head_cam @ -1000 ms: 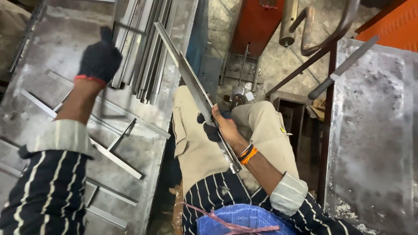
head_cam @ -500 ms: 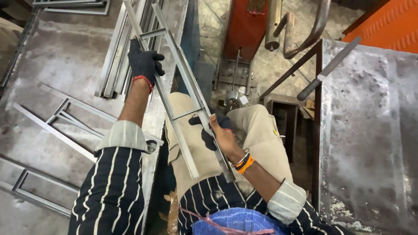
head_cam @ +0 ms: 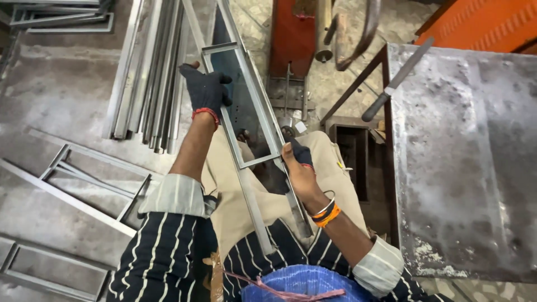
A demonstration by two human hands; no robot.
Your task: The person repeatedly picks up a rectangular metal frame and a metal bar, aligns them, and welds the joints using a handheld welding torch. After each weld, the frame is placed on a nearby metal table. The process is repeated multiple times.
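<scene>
Head view looking down: I see my left hand (head_cam: 206, 89), in a dark glove with a red cuff, clenched around one long rail of a grey welded steel ladder-shaped frame (head_cam: 246, 106). My right hand (head_cam: 299, 168) grasps the opposite rail lower down, near a crossbar. I hold the frame slanted above my lap in beige trousers (head_cam: 251, 196). Loose grey steel strips (head_cam: 148, 72) lie left, a scuffed steel worktable (head_cam: 464, 156) stands right.

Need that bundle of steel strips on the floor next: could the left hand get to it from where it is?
Probably yes: the left hand grips the metal frame right beside the bundle, nothing between, but must let go first.
</scene>
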